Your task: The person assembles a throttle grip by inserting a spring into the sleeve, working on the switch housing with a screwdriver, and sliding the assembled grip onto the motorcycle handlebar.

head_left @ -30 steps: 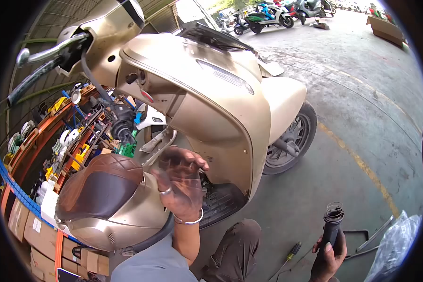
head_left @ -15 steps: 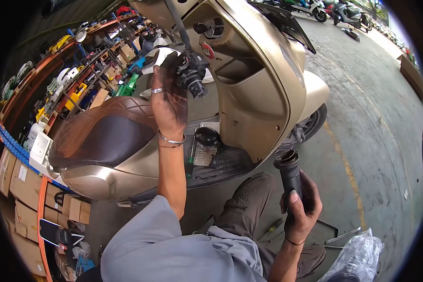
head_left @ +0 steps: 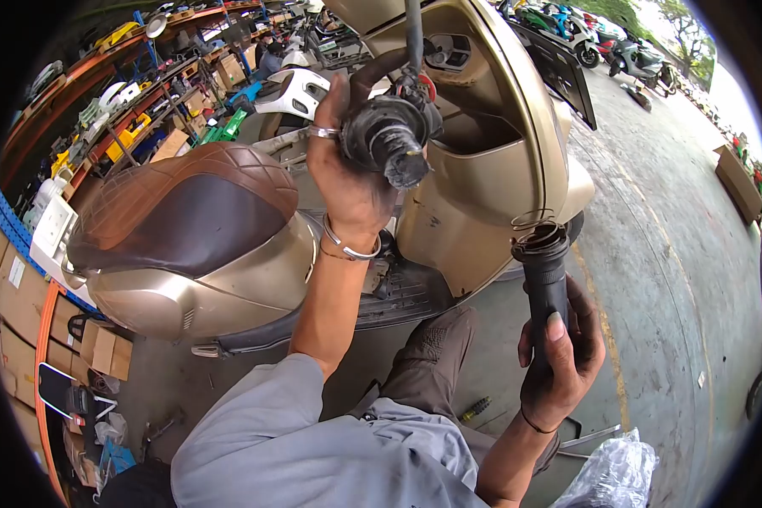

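My left hand (head_left: 356, 182), dirty and wearing a ring and a bangle, is wrapped round a black cylindrical part (head_left: 385, 135) that hangs below a grey cable or tube in front of the scooter's legshield. The part's worn round end faces me. In my right hand (head_left: 567, 351) is a black tube (head_left: 545, 284), held upright with its open end up; a thin wire spring (head_left: 533, 222) sticks out of its top. The gold scooter (head_left: 474, 203) stands before me, its brown seat (head_left: 190, 199) to the left. Small items lie on its dark footboard (head_left: 406, 300), partly hidden.
Shelves (head_left: 72, 97) with many parts and cardboard boxes (head_left: 25, 288) line the left side. A screwdriver (head_left: 476, 410) and plastic wrap (head_left: 610, 474) lie on the floor near my legs. Parked scooters (head_left: 635, 59) stand at the upper right. A person (head_left: 271, 57) is far back.
My left hand has moved up from beside the seat and closed round the hanging black part. My right hand has come up and inward with the tube. The view has shifted.
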`<state>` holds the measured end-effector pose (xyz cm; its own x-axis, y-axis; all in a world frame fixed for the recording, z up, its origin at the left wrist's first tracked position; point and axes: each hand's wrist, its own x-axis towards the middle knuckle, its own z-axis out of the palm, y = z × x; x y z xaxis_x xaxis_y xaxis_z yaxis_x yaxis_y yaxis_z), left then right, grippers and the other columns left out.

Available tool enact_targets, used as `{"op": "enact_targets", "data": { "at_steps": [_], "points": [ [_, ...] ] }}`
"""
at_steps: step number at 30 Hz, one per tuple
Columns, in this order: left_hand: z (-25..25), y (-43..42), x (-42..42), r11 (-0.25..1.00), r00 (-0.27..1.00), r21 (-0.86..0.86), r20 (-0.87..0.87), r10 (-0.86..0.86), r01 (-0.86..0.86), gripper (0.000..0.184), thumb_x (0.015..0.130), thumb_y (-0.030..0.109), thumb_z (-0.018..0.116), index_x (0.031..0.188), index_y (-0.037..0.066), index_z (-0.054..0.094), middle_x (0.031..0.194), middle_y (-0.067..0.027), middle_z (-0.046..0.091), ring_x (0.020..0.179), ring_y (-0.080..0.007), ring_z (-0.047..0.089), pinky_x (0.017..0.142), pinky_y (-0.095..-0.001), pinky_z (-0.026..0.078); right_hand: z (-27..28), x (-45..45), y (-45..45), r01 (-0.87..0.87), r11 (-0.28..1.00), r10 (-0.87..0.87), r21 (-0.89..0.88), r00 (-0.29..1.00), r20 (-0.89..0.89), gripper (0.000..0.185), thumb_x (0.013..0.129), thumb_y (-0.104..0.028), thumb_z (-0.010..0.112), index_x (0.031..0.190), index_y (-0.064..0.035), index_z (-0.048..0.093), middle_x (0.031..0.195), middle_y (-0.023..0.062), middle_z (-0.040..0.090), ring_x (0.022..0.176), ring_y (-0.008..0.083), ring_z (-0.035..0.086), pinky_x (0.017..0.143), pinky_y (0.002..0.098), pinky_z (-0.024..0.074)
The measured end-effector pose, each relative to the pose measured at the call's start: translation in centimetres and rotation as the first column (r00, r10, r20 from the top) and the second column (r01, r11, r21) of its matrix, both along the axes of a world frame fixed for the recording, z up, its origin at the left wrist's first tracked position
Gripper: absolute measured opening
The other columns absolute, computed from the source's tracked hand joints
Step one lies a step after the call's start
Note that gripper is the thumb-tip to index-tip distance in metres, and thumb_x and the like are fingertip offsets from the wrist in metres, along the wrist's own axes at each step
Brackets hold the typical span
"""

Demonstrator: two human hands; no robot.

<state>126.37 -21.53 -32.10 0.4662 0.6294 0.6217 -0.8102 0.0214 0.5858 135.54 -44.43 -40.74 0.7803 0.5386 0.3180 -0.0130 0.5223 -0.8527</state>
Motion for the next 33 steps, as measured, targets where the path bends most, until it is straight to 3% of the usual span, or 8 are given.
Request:
{"op": "enact_targets", "data": {
  "at_steps": [1, 5, 14, 21, 27, 28, 31, 33],
  "points": [
    [0.7, -0.9, -0.3, 0.998, 0.998, 0.002, -0.032, 0.057, -0.057, 0.072, 0.1, 0.062, 0.034, 0.131, 0.0, 0.054, 0.079, -0.0127, 0.062, 0.047, -0.0161, 0.042, 0.041, -0.0277, 0.032, 0.0, -0.2, -0.2, -0.024, 1.0, 0.024, 0.009, 1.0, -0.011, 0.061, 0.084, -0.022, 0.072, 0.128, 0.016, 0.054, 0.095, 0.0165, 0.066, 0.057, 0.0108, 0.054, 0.046, 0.0224, 0.0378],
    [1.3, -1.6, -1.6, 0.995, 0.995, 0.004, 0.03, -0.095, 0.095, 0.083, 0.096, 0.074, 0.032, 0.133, 0.003, 0.054, 0.081, -0.0147, 0.063, 0.045, -0.0169, 0.042, 0.041, -0.0279, 0.033, 0.2, -0.5, -0.9, -0.071, 0.997, 0.071, 0.012, 0.997, 0.01, 0.059, 0.084, -0.023, 0.076, 0.127, 0.0131, 0.057, 0.099, 0.017, 0.067, 0.06, 0.0097, 0.056, 0.05, 0.0208, 0.0399],
    [3.1, -4.3, -3.2, 0.921, 0.94, 0.257, -0.101, 0.327, -0.293, 0.091, 0.09, 0.081, 0.039, 0.128, 0.0, 0.055, 0.092, -0.0107, 0.067, 0.067, -0.0147, 0.065, 0.042, -0.0278, 0.047, 0.7, -0.9, -1.9, -0.045, 0.997, 0.041, 0.069, 0.997, 0.059, 0.061, 0.083, -0.022, 0.072, 0.128, 0.0161, 0.054, 0.093, 0.0172, 0.066, 0.057, 0.0122, 0.054, 0.045, 0.0229, 0.0369],
    [2.2, -3.9, -3.3, 0.819, 0.872, 0.404, -0.093, 0.48, -0.408, 0.094, 0.09, 0.083, 0.027, 0.132, 0.002, 0.051, 0.095, -0.0054, 0.066, 0.068, -0.0092, 0.058, 0.052, -0.0258, 0.051, 0.8, -0.6, -2.0, -0.033, 0.999, 0.027, 0.041, 0.99, 0.136, 0.063, 0.082, -0.023, 0.074, 0.128, 0.0152, 0.055, 0.094, 0.0172, 0.066, 0.057, 0.0126, 0.055, 0.046, 0.0234, 0.0378],
    [2.8, -4.5, -3.0, 0.786, 0.936, 0.51, 0.155, 0.316, -0.35, 0.08, 0.091, 0.066, 0.059, 0.135, 0.0, 0.047, 0.098, -0.0065, 0.064, 0.076, -0.0135, 0.061, 0.062, -0.0297, 0.054, 1.8, -0.7, -1.6, -0.005, 0.999, -0.004, 0.046, 0.978, 0.209, 0.063, 0.082, -0.022, 0.075, 0.129, 0.0145, 0.055, 0.095, 0.0169, 0.067, 0.058, 0.012, 0.055, 0.048, 0.023, 0.0385],
    [3.0, -4.6, -3.4, 0.748, 0.931, 0.557, 0.164, 0.327, -0.361, 0.071, 0.092, 0.049, 0.07, 0.137, -0.001, 0.046, 0.1, -0.0075, 0.064, 0.08, -0.0146, 0.061, 0.065, -0.0306, 0.055, 1.9, -0.6, -1.5, -0.001, 0.999, -0.011, 0.051, 0.975, 0.223, 0.063, 0.082, -0.022, 0.075, 0.129, 0.0145, 0.055, 0.095, 0.0168, 0.067, 0.059, 0.0119, 0.055, 0.048, 0.0229, 0.0386],
    [3.0, -2.4, -3.6, 0.682, 0.887, 0.574, 0.217, 0.407, -0.453, 0.068, 0.095, 0.042, 0.069, 0.14, -0.003, 0.044, 0.107, -0.0089, 0.063, 0.085, -0.0139, 0.061, 0.068, -0.03, 0.055, 2.1, -0.8, -1.8, -0.005, 0.999, -0.008, 0.051, 0.97, 0.245, 0.063, 0.082, -0.022, 0.075, 0.13, 0.0146, 0.054, 0.095, 0.0168, 0.067, 0.059, 0.0119, 0.055, 0.048, 0.0229, 0.0389],
    [2.2, 0.8, -3.5, 0.54, 0.78, 0.573, 0.356, 0.514, -0.617, 0.069, 0.096, 0.037, 0.068, 0.144, -0.005, 0.041, 0.116, -0.0111, 0.062, 0.097, -0.0169, 0.063, 0.081, -0.0307, 0.054, 2.2, -0.8, -1.8, -0.002, 0.998, -0.013, 0.055, 0.964, 0.264, 0.064, 0.082, -0.022, 0.075, 0.13, 0.0147, 0.054, 0.095, 0.0168, 0.067, 0.059, 0.0119, 0.055, 0.049, 0.0229, 0.039]
  ]
}}
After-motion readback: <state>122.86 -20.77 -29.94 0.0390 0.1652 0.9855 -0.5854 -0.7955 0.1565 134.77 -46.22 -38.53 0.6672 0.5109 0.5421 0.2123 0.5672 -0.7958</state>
